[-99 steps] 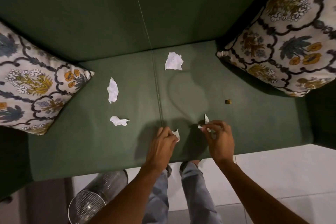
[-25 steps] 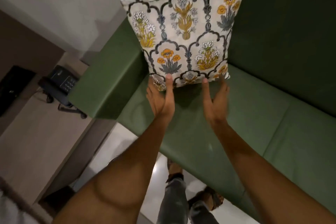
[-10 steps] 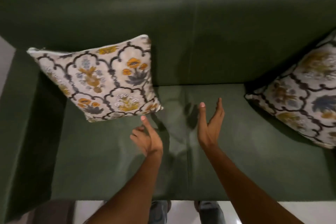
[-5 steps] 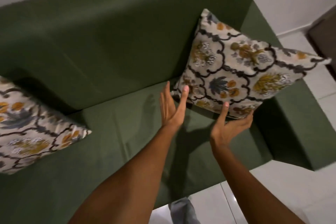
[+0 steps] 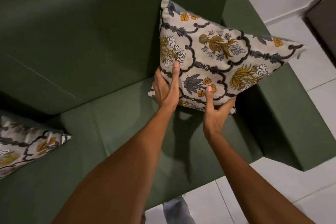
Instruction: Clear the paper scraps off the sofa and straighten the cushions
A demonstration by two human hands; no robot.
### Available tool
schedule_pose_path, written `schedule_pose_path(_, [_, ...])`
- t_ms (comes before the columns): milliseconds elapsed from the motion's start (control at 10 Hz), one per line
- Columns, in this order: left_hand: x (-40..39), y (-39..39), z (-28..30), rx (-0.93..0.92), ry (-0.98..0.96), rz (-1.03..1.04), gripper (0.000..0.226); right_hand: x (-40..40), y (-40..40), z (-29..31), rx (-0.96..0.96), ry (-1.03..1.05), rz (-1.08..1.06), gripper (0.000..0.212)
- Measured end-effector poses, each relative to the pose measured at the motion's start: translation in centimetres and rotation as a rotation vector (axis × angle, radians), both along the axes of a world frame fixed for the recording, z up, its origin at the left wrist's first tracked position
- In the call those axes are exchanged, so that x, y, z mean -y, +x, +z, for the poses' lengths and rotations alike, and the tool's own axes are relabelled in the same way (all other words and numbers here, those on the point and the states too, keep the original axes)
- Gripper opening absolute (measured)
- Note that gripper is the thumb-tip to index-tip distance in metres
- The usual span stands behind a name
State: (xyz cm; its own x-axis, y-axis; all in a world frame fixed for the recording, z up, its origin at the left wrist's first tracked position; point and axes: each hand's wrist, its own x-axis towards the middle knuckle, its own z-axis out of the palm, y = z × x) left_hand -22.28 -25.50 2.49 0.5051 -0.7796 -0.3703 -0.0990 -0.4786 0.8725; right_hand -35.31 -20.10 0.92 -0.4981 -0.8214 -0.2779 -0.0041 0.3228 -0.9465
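We observe a green sofa (image 5: pixel 91 45) filling most of the view, with pale floor tiles (image 5: pixel 272 196) beyond its right end. At that end, a floral cushion (image 5: pixel 218 56) is tilted against the backrest beside the armrest, its lower edge raised above the seat. A second floral cushion (image 5: pixel 21 143) lies at the left edge, partly out of view. Our left hand (image 5: pixel 166 89) grips the first cushion's lower left corner, thumb on its face. Our right hand (image 5: pixel 216 111) cups its bottom edge from beneath, thumb pressed on the front. We see no paper scraps on the visible seat.
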Motion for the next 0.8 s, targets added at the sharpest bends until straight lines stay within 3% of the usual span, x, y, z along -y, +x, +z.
schedule_pose_path(200, [-4.0, 3.7, 0.2, 0.128, -0.089, 0.212, 0.092, 1.8, 2.4, 0.7, 0.012, 0.020, 0.264, 0.106])
schedule_pose_path(400, [-7.5, 7.5, -0.3, 0.141, -0.029, 0.327, 0.083, 3.1, 6.1, 0.9, -0.076, 0.067, 0.427, 0.104])
schedule_pose_path(600, [-9.0, 10.6, 1.3, 0.212, 0.112, 0.172, 0.085, 2.8, 7.4, 1.4, -0.130, 0.158, 0.381, 0.124])
schedule_pose_path(800, [-9.5, 16.3, 7.8, 0.595, 0.196, 0.034, 0.093, 0.3, 10.4, 6.3, -0.198, 0.223, 0.164, 0.104])
